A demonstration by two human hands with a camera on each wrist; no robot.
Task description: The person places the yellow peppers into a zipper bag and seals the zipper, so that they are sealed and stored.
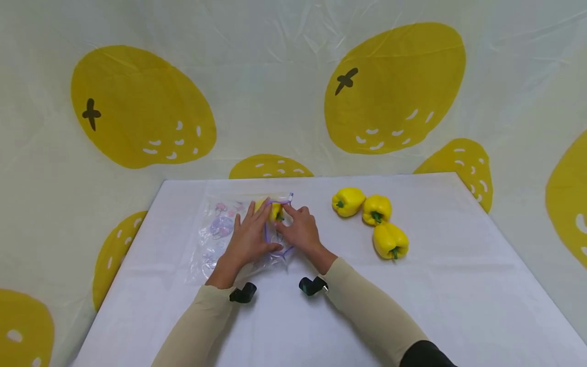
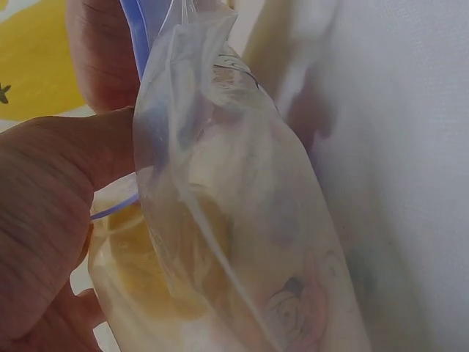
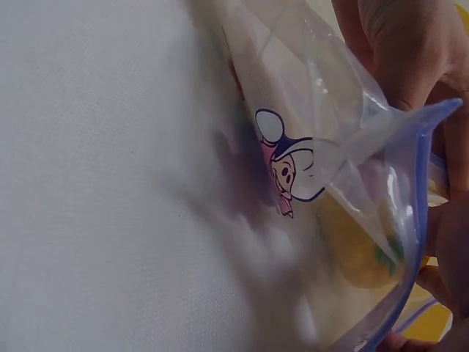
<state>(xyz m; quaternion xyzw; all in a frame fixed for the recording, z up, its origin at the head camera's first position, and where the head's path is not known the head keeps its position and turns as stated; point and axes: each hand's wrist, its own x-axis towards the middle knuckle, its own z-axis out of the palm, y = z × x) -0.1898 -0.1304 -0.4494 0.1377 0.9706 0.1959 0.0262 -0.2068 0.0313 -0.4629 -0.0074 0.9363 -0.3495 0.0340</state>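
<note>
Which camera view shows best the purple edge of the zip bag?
The right wrist view: the purple edge runs large and long there. The head view shows it thin, partly behind the right hand; the left wrist view, only short pieces.

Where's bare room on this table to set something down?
The widest bare patch of the white table lies right of the three loose peppers, out to the table's right edge. Smaller patches: between those peppers and the right grip, and left of the plastic bag. Crowded: the bag's mouth, with the left grip and a fourth pepper.
</note>
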